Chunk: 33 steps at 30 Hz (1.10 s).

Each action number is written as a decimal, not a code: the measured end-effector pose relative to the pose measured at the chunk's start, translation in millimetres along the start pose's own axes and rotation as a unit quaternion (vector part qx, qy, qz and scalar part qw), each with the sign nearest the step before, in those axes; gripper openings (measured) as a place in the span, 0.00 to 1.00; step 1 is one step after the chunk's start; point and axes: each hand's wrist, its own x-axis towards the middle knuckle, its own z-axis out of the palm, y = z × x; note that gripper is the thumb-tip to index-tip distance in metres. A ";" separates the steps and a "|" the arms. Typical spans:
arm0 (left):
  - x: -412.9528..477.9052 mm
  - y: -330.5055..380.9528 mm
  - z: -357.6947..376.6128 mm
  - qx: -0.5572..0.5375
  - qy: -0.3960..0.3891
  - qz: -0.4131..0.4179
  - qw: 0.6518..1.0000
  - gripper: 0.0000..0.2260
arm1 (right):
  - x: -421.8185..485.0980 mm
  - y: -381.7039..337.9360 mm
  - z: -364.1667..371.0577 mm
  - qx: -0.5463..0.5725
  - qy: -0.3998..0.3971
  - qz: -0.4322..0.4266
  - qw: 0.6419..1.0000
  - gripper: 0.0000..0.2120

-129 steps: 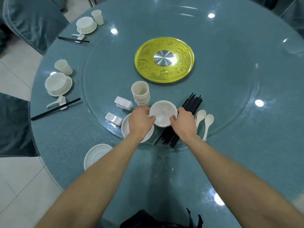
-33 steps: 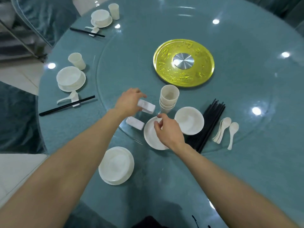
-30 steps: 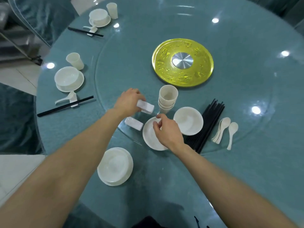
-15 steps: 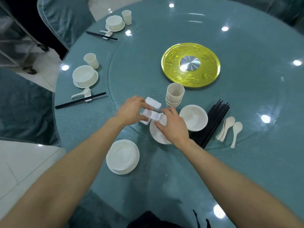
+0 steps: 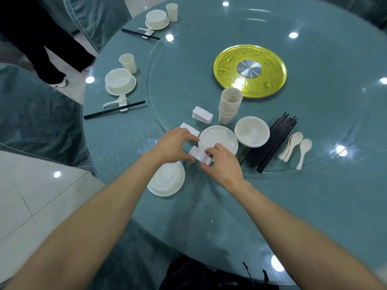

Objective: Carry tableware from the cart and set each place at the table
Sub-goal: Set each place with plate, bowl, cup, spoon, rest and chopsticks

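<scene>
Both my hands hold a small white chopstick rest just above the table's near edge. My left hand pinches its left end and my right hand grips its right end. Under them stands a white bowl on a plate. On the glass turntable lie a white plate, a bowl, stacked cups, more chopstick rests, black chopsticks and white spoons.
Two set places lie at the left rim: a bowl on a saucer with a cup and chopsticks, and another farther off. A yellow disc marks the turntable's centre. A person's legs stand at the left.
My hands have drawn one chopstick rest off the turntable toward me, now over the near bowl. The view has shifted right, so the table's left rim shows more.
</scene>
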 end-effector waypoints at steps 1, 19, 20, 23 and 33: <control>-4.8 -2.8 1.1 -0.010 0.008 -0.009 1.000 0.30 | -6.7 1.6 3.9 0.000 -0.004 0.004 1.000 0.16; -63.4 -19.2 29.3 -0.023 0.048 -0.075 0.996 0.17 | -71.5 15.7 71.5 0.017 -0.098 0.007 0.995 0.12; -64.6 -18.9 29.9 -0.025 0.046 -0.076 0.996 0.17 | -72.2 16.5 72.8 0.017 -0.100 0.006 0.995 0.13; -66.1 -16.1 29.4 -0.019 0.043 -0.079 0.996 0.17 | -74.1 17.1 74.2 0.011 -0.097 0.009 0.995 0.15; -31.1 23.3 23.6 -0.021 0.049 -0.040 0.998 0.16 | -73.2 37.1 35.7 0.021 -0.047 0.030 0.998 0.24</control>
